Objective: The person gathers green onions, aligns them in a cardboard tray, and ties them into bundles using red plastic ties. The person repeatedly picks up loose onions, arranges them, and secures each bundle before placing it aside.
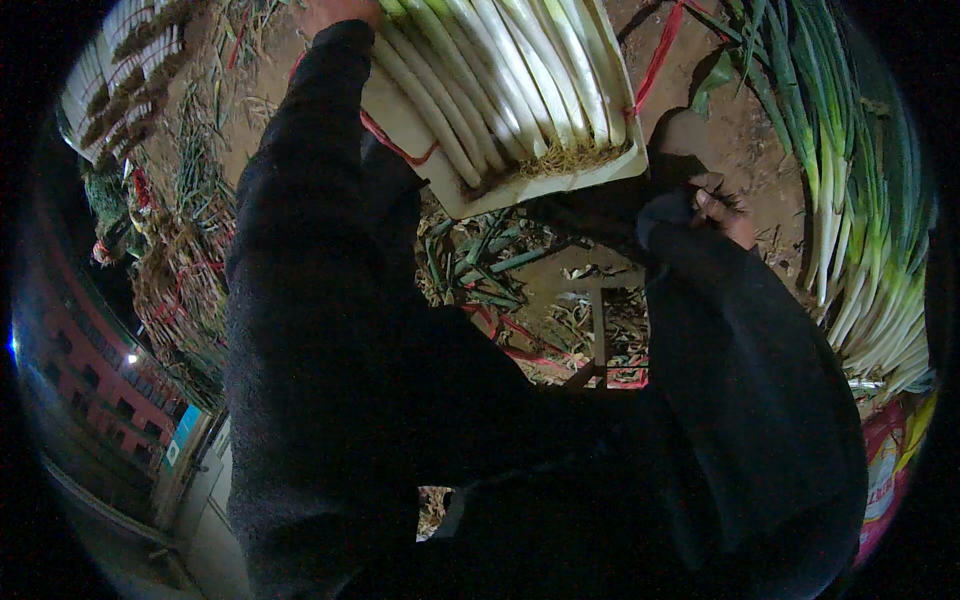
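Note:
In front of me a pale shallow tray [487,202] holds a row of long white-stemmed green onions [517,82], their roots at the near end. A red plastic strap [397,146] emerges at the tray's left side and another length [660,56] at its right. My left hand [341,13] is at the top edge of the view, beside the onions' left side and partly cut off; its grip is hidden. To the right of the tray's near corner is my right hand [724,210], fingers bent close to dark cloth. Whether it pinches anything cannot be made out.
Loose green onions [832,187] lie in a long heap on the right, above a printed pink bag [881,480]. Bundled onions [135,67] and a root-covered pile [184,285] are at left. Leaf scraps [487,255] and a metal stool-like frame [598,330] are below the tray.

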Available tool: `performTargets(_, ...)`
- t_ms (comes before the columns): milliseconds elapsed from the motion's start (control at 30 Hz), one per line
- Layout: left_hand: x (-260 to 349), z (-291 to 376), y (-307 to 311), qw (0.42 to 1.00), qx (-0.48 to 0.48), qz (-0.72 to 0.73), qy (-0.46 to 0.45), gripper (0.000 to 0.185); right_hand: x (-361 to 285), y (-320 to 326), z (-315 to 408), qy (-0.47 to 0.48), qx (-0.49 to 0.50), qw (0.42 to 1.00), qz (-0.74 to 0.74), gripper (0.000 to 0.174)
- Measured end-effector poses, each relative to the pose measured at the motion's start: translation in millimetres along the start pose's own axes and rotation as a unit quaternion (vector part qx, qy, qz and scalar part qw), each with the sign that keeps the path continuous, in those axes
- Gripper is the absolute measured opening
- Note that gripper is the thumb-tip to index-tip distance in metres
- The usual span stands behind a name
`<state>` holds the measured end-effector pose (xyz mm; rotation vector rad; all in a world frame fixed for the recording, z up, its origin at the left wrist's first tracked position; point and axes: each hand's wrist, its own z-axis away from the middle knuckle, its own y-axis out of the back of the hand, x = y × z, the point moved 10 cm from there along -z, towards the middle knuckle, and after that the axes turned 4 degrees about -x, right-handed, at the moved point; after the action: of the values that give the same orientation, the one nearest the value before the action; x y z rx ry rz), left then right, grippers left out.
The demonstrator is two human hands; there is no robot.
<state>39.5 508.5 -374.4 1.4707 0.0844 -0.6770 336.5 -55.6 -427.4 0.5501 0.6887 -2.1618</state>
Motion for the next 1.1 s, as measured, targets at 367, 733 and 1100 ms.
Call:
performTargets(367,32.8,9.1,-51.0,0.959,-0.167,-0.07,-0.217,0.027,5.3,7.3,-10.7,0.014,-0.012,1.0,-0.005,0.028)
performTargets(733,43.6,22.7,-58.0,0.864,-0.193,-0.075,-0.46,0.024,7.4,6.0,-11.7,-0.003,-0.009,1.0,0.01,0.026)
performTargets(1100,66.9,47.4,-26.1,0.825,-0.167,-0.053,-0.537,0.02,11.1,14.9,-16.6,-0.016,0.003,1.0,-0.006,0.024)
